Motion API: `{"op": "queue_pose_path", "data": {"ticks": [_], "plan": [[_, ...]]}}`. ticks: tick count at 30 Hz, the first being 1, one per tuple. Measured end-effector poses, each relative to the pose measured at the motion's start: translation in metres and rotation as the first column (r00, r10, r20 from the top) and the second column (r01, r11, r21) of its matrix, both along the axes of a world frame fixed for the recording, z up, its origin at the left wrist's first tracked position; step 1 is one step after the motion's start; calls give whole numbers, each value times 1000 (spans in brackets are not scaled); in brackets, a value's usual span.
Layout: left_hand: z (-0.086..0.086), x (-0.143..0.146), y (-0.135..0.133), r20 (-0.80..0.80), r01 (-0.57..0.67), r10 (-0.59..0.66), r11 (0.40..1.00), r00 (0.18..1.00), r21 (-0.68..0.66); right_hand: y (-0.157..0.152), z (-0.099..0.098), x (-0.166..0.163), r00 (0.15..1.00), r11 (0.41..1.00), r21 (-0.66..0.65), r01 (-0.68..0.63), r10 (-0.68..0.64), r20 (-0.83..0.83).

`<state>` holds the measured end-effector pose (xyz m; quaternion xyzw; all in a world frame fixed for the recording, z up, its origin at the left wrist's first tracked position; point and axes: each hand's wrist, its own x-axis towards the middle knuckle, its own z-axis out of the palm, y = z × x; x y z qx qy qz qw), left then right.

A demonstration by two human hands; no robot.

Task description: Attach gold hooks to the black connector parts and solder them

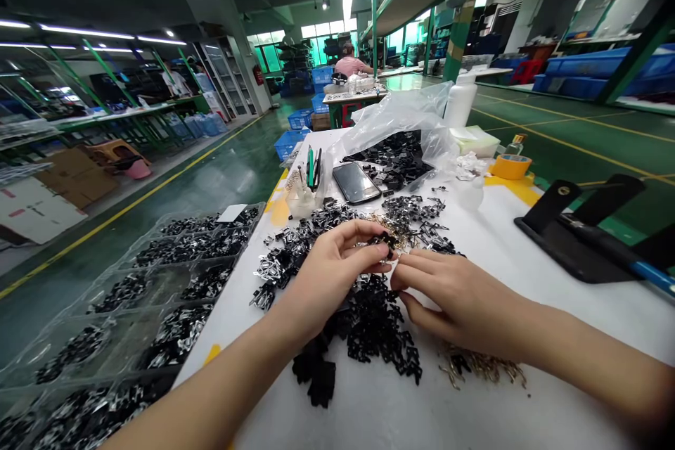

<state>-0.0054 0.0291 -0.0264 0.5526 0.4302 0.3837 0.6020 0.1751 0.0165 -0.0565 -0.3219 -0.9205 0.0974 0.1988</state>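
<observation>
Over the white table (559,337), my two hands meet above heaps of small parts. Between the thumb and fingers of my left hand (342,256) is a small black part (387,242). My right hand (448,288) touches near it with bent, closed fingertips; what they pinch, if anything, is hidden. Below the hands lies a pile of small black pieces (377,327). Black-and-silver metal parts (285,253) spread to the left and behind. Gold-coloured bent metal pieces (488,365) lie under my right wrist.
A phone (356,183), a cup with tweezers (306,200) and a plastic bag of black parts (393,158) sit behind. Left stands a compartmented clear tray (169,274). A black metal holder (585,232) and orange tape roll (510,166) are right. A person (351,63) sits farther back.
</observation>
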Motion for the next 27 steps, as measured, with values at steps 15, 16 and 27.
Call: {"op": "queue_pose_path", "data": {"ticks": [15, 16, 27], "plan": [[2, 2, -1, -59, -7, 7, 1000, 998, 8, -4, 0, 0, 966, 960, -278, -39, -35, -255], [2, 2, -1, -59, -13, 13, 1000, 998, 15, -4, 2, 0, 953, 946, -320, -47, -53, -297], [1, 4, -5, -170, 26, 7, 981, 985, 194, -4, 19, 6, 828, 869, -495, -8, -272, -490]]}}
